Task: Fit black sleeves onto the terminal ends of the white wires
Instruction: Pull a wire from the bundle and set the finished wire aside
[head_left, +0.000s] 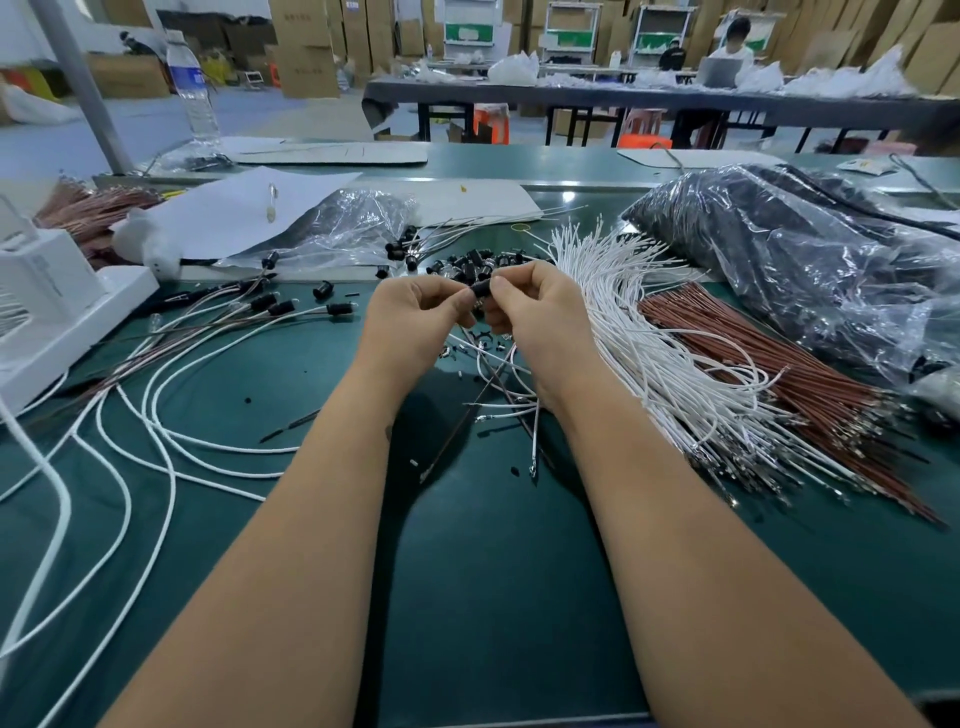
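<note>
- At the far left of the counter (467, 597), finished white wires (156, 415) are lying in loose loops with black sleeves (340, 309) already capping their ends, probably being set aside there to keep done work apart from the stock.
- Behind them, a sheet of white paper (234, 208) is lying partly over a clear plastic bag (353, 228); the bag is slumping open toward the person, and loose black sleeves (467, 260) are spilling from its mouth into a small heap within easy reach.
- In the middle, the left hand (415, 317) is keeping its grip narrow, thumb and fingertips pinching one end of a black sleeve (480, 291) held up above the counter.
- Just beside it, the right hand (535, 317) is pinching the same sleeve from the other side with an equally narrow grip; a few thin wires (498, 374) are trailing down from under the hands, so the two are likely pushing a terminal into the sleeve, though the joint itself is hidden by the fingers.
- Right of the hands, a thick bundle of bare white wires (649, 322) is fanning out, and a bundle of red-brown wires (779, 364) is lying against it, both arranged as supply for the right hand.
- At the far right, a large clear bag (805, 260) is sagging on the counter, holding a dark mass that I cannot identify.
</note>
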